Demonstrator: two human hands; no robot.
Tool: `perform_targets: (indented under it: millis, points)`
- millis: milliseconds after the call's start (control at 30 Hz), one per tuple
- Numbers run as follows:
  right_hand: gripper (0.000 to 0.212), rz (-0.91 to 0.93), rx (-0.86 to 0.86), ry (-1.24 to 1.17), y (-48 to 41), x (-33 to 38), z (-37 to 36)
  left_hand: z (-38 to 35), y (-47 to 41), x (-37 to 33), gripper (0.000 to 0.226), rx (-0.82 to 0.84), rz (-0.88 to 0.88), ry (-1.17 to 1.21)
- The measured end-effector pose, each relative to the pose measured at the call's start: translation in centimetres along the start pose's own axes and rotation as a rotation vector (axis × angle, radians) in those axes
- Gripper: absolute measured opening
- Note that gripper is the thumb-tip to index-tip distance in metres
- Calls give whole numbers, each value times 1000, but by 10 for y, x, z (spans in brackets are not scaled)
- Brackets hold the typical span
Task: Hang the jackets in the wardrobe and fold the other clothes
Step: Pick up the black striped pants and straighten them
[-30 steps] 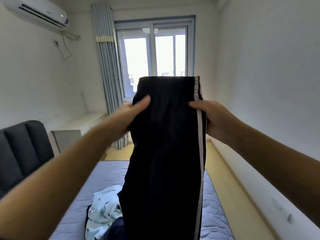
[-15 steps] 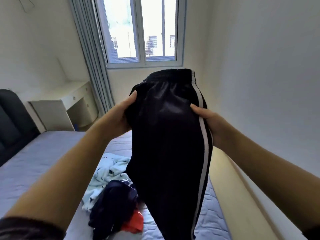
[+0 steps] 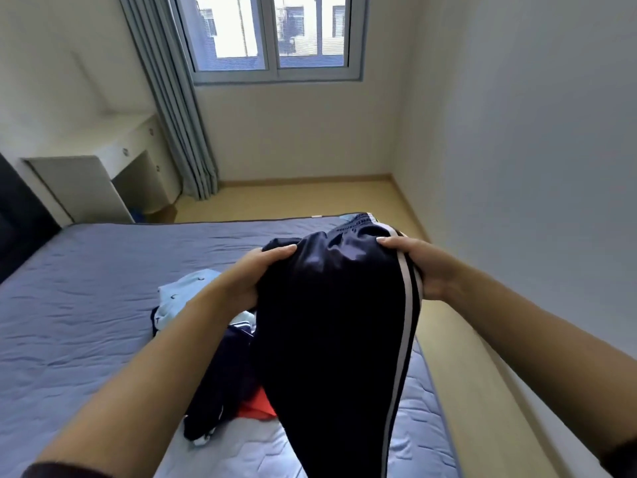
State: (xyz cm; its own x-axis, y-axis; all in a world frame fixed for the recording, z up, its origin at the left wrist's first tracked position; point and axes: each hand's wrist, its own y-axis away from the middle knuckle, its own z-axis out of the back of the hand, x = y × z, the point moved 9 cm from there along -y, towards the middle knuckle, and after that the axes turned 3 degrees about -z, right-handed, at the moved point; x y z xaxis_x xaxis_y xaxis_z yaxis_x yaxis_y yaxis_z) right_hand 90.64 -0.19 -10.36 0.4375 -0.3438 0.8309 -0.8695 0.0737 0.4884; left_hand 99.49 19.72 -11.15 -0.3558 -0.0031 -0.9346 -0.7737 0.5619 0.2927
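Dark navy track pants (image 3: 331, 326) with a white side stripe hang in front of me over the bed (image 3: 86, 305). My left hand (image 3: 253, 276) grips their left edge near the waistband. My right hand (image 3: 418, 267) grips the right edge by the stripe. The waistband tips forward, away from me, and the legs drop below the frame's lower edge. Under and left of the pants lies a small heap: a pale blue patterned garment (image 3: 182, 294), a dark navy garment (image 3: 224, 384) and a red one (image 3: 256, 407).
The bed has a blue-grey quilted cover and a dark padded headboard (image 3: 17, 215) at the left. A white desk (image 3: 103, 167) and grey curtain (image 3: 175, 108) stand beyond it by the window. A strip of tan floor (image 3: 458, 357) runs between the bed and right wall.
Both hands have lowered the pants from window height toward the bed, and the waistband has flopped forward. My view has tilted down, so more of the bed and heap shows.
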Motion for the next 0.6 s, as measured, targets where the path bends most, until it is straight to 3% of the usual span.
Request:
perform_targets:
  millis: [133,300,400,600]
  points:
    - [27,-7,-140,85,-44,24,21,-5,-47,-22,22,-35,-35,-74]
    - [29,278,-263,213,-73,139,34,-18,-108,-117,13,-119,-175,-307]
    - [23,462,-311,285,-74,215,35,-39,-130,-188,21,-140,-288,-430]
    - [29,782,-311,330,-41,348,13,-79,-129,-324,26,-201,-604,-466]
